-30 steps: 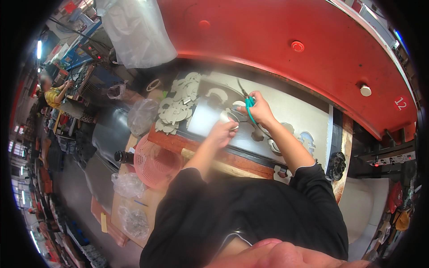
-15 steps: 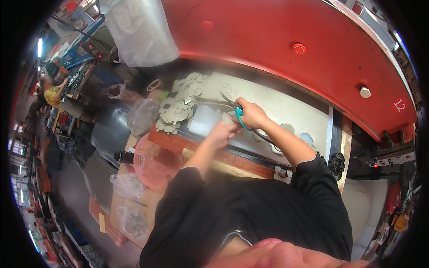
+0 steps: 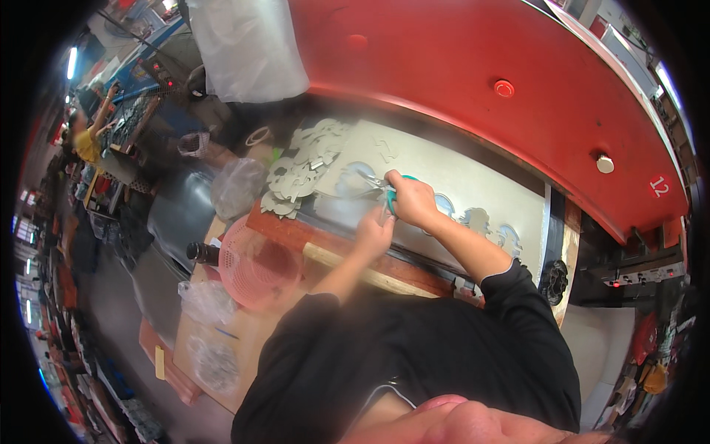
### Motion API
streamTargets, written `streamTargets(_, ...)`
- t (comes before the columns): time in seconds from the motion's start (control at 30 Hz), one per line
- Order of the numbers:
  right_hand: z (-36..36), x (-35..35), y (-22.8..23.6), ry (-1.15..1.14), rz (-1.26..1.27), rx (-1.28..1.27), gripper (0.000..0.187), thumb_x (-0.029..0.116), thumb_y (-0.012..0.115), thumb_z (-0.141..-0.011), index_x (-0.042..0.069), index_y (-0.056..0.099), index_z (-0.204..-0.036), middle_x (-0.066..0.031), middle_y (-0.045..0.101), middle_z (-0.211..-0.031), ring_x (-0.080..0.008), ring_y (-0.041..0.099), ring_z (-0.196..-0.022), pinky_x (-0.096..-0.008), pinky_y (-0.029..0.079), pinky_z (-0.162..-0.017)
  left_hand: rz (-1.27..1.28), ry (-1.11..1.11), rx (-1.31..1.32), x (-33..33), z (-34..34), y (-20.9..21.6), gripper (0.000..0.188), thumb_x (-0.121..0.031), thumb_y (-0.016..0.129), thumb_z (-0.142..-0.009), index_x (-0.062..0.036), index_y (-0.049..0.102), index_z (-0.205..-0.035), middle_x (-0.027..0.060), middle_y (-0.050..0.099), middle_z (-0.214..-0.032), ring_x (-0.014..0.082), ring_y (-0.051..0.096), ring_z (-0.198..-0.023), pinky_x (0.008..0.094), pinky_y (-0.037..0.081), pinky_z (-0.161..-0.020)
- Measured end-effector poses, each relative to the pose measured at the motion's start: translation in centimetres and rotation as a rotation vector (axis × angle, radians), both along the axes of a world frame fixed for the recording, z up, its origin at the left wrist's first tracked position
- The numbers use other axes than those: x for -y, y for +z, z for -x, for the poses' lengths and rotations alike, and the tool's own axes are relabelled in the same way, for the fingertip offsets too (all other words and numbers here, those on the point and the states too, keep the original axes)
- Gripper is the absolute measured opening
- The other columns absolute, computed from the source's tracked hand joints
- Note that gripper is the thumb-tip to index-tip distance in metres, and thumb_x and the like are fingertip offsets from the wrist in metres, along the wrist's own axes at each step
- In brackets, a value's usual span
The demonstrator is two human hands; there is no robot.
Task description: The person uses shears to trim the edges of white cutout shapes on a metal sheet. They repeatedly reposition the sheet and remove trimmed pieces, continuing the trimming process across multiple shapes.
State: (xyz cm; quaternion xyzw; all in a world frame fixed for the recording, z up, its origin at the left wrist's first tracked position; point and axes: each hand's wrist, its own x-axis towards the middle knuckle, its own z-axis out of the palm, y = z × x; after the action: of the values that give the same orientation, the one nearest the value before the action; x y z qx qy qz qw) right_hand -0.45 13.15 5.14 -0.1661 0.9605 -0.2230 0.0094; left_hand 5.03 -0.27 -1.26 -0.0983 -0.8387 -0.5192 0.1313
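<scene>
head view: right hand [image 3: 416,203], fingers gripping teal-handled scissors [image 3: 391,197]; left hand [image 3: 375,234] just beside, cannot tell whether fingers pinch anything

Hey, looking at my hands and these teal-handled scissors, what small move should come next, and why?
Perhaps ease your left hand slightly back toward you before any snip, because it sits close to the teal-handled scissors that your right hand holds.

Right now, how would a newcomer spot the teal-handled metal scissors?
Below the big red panel lies a pale flat sheet. Over it, the right hand grips the scissors. Their teal colour sets them apart from the nearby grey cutout pile.
</scene>
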Motion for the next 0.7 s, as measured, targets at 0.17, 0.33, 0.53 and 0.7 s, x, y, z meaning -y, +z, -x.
streamTargets(0.17, 2.0, -1.5, -2.0, -0.256, 0.214, -0.038, 0.033, 0.016, 0.060, -0.080, 0.012, 0.052, -0.112, -0.0214, 0.066, -0.089, -0.0416, 0.062, -0.088, -0.0485, 0.047, -0.075, 0.092, -0.340, -0.415, -0.6, -3.7, 2.1, 0.015, -0.016, 0.060, -0.086, -0.0013, 0.059, -0.086, 0.0193, 0.062, -0.077, 0.0354, 0.062, -0.073, 0.0420, 0.049, -0.065)
streamTargets(0.33, 4.2, -3.8, -2.2, -0.200, 0.414, 0.039, 0.043, 0.010, 0.066, -0.073, 0.004, 0.052, -0.113, -0.0171, 0.063, -0.086, -0.0295, 0.063, -0.076, -0.0401, 0.049, -0.069, 0.026, -0.219, 0.138, 0.9, -3.7, 2.0, 0.019, -0.021, 0.063, -0.087, -0.0025, 0.059, -0.085, 0.0083, 0.063, -0.075, 0.0204, 0.060, -0.064, 0.0340, 0.049, -0.063)
streamTargets(0.53, 4.2, -4.3, -0.9, -0.326, 0.906, 0.368, 0.042, 0.004, 0.066, -0.073, 0.002, 0.050, -0.111, -0.0049, 0.053, -0.069, -0.0148, 0.053, -0.058, -0.0289, 0.043, -0.053, -0.617, 0.133, 0.458, 8.2, 0.8, 0.7, 0.023, -0.025, 0.058, -0.094, -0.0038, 0.062, -0.101, 0.0027, 0.064, -0.085, 0.0100, 0.059, -0.073, 0.0244, 0.045, -0.059)
streamTargets(0.7, 3.8, -4.9, 0.2, -0.319, 1.025, 0.522, 0.036, 0.004, 0.067, -0.075, 0.004, 0.049, -0.106, -0.0028, 0.051, -0.072, -0.0130, 0.051, -0.060, -0.0271, 0.043, -0.056, -0.629, 0.204, 0.540, 11.8, 5.3, 1.7, 0.030, -0.027, 0.066, -0.089, -0.0032, 0.055, -0.103, 0.0063, 0.062, -0.079, 0.0100, 0.057, -0.059, 0.0196, 0.035, -0.042)
